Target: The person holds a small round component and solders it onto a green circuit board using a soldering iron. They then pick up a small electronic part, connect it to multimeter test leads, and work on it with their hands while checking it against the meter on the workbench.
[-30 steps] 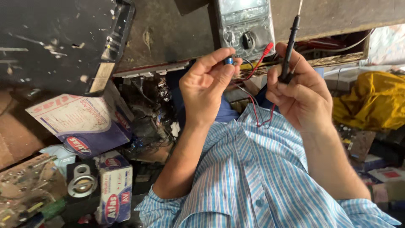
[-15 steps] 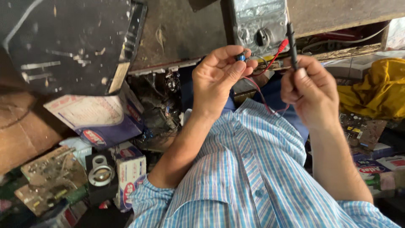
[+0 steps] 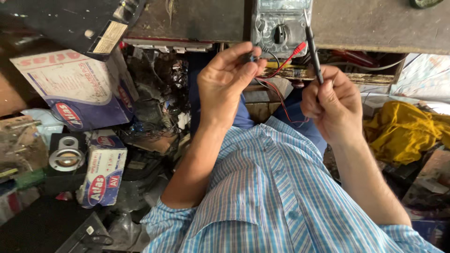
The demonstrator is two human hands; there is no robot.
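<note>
My left hand (image 3: 228,82) pinches a small dark part (image 3: 251,56) between thumb and fingertips, just below a grey multimeter (image 3: 280,27) that lies on the wooden bench (image 3: 375,26). My right hand (image 3: 329,104) grips a black test probe (image 3: 312,50) like a pen, its tip up over the meter's right edge. A red probe (image 3: 293,52) lies between the two hands, and its red lead (image 3: 278,96) loops down toward my lap.
A dark flat device (image 3: 70,23) sits at the upper left. Printed cardboard boxes (image 3: 75,89) (image 3: 103,171), a small black speaker (image 3: 66,157) and tangled parts fill the left side. A yellow cloth (image 3: 405,131) lies at the right.
The view has shifted, so the meter and both hands now sit further right and lower. The left hand still pinches the small part and the right hand still holds the black probe.
</note>
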